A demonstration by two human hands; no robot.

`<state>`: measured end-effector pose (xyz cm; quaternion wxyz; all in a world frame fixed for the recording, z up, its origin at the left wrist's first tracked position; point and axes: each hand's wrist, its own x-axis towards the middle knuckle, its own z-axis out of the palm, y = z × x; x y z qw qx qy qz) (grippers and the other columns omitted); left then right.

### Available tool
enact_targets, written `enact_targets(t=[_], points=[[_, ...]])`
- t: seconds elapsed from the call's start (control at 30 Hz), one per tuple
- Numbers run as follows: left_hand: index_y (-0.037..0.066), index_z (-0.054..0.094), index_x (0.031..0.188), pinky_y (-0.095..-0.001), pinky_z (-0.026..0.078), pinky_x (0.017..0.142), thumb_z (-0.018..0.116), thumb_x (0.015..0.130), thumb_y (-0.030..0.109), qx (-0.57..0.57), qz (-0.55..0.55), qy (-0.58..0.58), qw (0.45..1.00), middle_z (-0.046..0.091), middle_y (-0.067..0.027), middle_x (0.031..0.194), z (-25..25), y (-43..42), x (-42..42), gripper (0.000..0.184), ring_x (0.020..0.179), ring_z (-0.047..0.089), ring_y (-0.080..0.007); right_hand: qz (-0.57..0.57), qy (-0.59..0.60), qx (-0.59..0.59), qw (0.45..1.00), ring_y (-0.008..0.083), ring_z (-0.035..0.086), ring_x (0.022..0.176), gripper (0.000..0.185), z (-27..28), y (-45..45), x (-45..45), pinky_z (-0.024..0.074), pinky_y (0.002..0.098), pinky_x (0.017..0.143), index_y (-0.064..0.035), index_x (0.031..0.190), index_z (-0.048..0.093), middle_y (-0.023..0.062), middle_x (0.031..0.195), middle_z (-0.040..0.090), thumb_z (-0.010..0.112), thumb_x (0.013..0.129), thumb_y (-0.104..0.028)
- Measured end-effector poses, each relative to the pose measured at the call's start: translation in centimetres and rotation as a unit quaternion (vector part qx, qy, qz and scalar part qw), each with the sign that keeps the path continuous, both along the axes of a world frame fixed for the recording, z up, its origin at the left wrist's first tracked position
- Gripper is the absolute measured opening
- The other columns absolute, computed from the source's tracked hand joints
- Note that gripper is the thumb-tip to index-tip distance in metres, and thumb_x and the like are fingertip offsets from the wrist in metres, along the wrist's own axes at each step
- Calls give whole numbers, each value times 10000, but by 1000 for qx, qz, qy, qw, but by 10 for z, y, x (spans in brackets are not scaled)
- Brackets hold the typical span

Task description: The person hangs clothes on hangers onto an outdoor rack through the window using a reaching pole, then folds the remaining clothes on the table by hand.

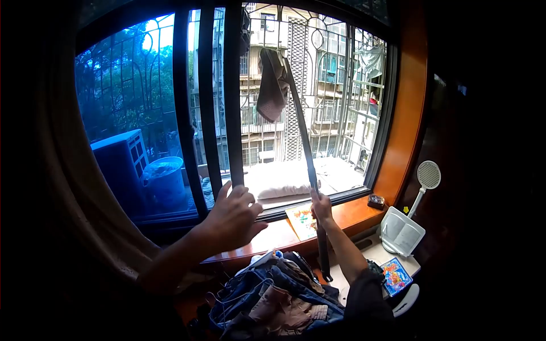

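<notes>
My right hand [322,208] is wrapped round a long dark pole [304,133] that reaches up through the open window. Near the pole's upper end hangs a dark brownish cloth [272,91], close to the window bars. My left hand [234,215] is raised in front of the window frame with its fingers apart and holds nothing. Below both hands lies a heap of dark clothes [273,298] with a thin cord over it.
A wooden sill [273,234] carries a colourful booklet [300,220] and a small dark box [376,201]. To the right are a white lamp-like device [402,232] and a blue picture card [396,277]. A rolled white bundle [284,186] lies outside; a curtain [85,199] hangs left.
</notes>
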<state>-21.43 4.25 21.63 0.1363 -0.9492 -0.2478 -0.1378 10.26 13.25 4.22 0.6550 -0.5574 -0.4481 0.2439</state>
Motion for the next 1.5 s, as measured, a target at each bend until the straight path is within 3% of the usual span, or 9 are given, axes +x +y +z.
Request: enact_targets(t=[0.57,0.83,0.97,1.03,1.17,1.23,1.33,1.43,1.5], points=[[58,594,1041,-446,259,962,530,847,354,-375,112,-10,920,566,-127,1051,-117,105,-81,360,1071,455,-271,-1,-31,43,999,127,427,334,446,286,267,-5,360,281,310,-36,755,498,35,484,462,474,849,-472],[42,588,1050,-406,322,923,539,852,289,-418,106,-54,901,563,-138,1064,-122,136,-74,320,1057,470,-267,37,0,46,998,146,413,338,441,304,300,-19,358,300,321,-19,855,502,56,492,458,500,842,-459],[-7,511,1132,-364,420,831,557,846,228,-480,30,-194,855,519,-186,1132,-123,168,-47,373,978,521,-263,52,26,21,998,142,409,357,482,290,296,-27,352,300,342,-22,800,507,44,499,449,489,830,-503],[-15,418,1211,-379,392,915,518,870,253,-451,-6,-239,860,465,-216,1196,-117,186,-17,444,1121,459,-289,106,50,21,993,139,401,367,483,281,298,-27,352,295,348,-33,785,497,38,515,442,486,827,-514],[-8,136,1340,-418,349,955,427,889,403,-533,-60,-363,762,355,-281,1267,-112,227,70,676,1183,382,-356,152,99,19,983,131,401,388,463,277,289,-45,351,293,361,-46,806,469,29,525,431,486,830,-508],[4,56,1357,-425,335,951,405,895,416,-619,-91,-419,658,414,-270,1199,-94,229,106,710,1147,415,-335,170,103,21,980,139,426,418,431,280,283,-57,373,284,393,-41,857,466,39,548,446,479,846,-471],[60,341,1115,-343,522,665,442,886,401,-638,-218,-557,485,515,-210,1026,-77,226,141,423,816,598,-229,204,95,75,971,160,482,474,389,283,285,-63,428,286,418,-6,972,417,112,723,502,469,871,-377],[92,362,869,-233,433,340,462,894,320,-588,-249,-644,422,470,-24,651,-60,231,152,251,397,459,-68,201,14,85,976,181,520,566,423,292,269,-68,461,284,444,-18,1162,298,129,777,497,454,889,-301],[93,366,876,-230,430,340,461,896,311,-564,-245,-656,438,470,-25,653,-52,242,160,239,401,458,-66,199,-2,68,978,197,534,584,464,286,243,-70,492,309,469,-21,1199,265,145,812,492,479,877,-278]])
